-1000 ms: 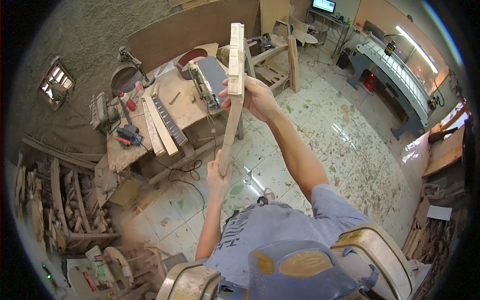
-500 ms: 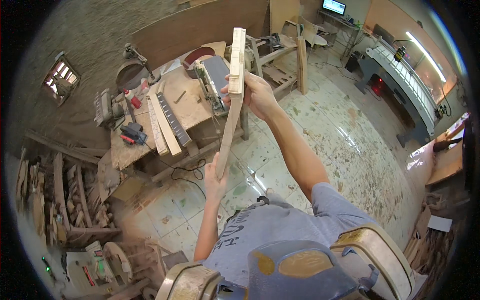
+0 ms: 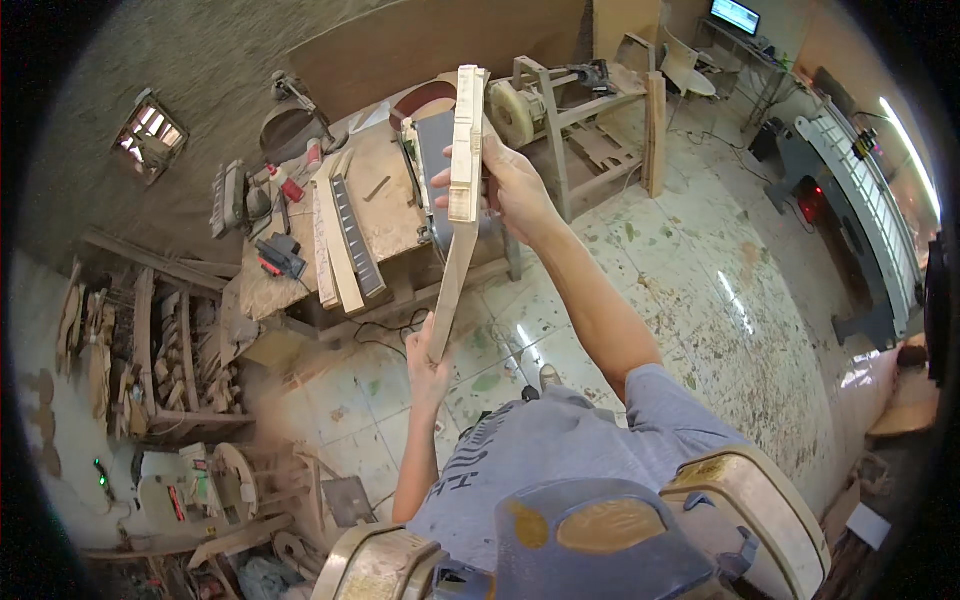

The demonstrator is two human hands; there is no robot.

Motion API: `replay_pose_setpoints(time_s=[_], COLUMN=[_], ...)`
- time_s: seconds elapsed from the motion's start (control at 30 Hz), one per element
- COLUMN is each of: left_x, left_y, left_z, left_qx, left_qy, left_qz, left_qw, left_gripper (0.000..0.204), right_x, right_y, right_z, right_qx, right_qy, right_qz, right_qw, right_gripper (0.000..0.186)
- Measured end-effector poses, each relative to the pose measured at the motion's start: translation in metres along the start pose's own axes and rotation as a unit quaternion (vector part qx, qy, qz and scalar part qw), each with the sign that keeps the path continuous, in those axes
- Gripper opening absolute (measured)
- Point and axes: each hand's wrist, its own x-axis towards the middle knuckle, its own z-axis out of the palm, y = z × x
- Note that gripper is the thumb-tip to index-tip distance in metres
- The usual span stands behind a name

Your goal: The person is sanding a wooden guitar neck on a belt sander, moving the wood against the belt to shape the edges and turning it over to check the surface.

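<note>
Before the workbench (image 3: 388, 228), the wooden workpiece (image 3: 463, 205) is held aloft, left hand (image 3: 427, 378) grasping its slim end, right hand (image 3: 522, 190) its thicker end; likely stiff and light, best supported at both ends.

Shows bare, matt, unpainted-looking wood in the held piece (image 3: 465, 150). Gleams as glossy tile on the floor (image 3: 690, 300), softens to matt cloth at the shirt (image 3: 560, 440) — looks rough and dull on the wall (image 3: 230, 60).
</note>
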Motion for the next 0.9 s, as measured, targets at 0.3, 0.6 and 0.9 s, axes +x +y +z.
replay_pose_setpoints(time_s=[0.3, 0.6, 0.9], left_x=[0.003, 0.007, 0.014], left_y=[0.022, 0.029, 0.043], left_z=[0.027, 0.019, 0.015], left_qx=[0.043, 0.084, 0.073], left_qy=[0.044, 0.076, 0.052], left_qz=[-0.065, -0.059, -0.099], left_qw=[0.996, 0.992, 0.991], left_gripper=[0.067, 0.066, 0.069], right_x=[0.031, 0.043, 0.054], right_y=[0.0, 0.0, -0.007], right_z=[-0.054, -0.055, -0.055], right_qx=[-0.008, 0.013, 0.01], right_qy=[-0.039, -0.058, -0.029], right_qz=[0.041, 0.044, 0.057], right_qw=[0.998, 0.997, 0.998], right_gripper=[0.058, 0.058, 0.054])
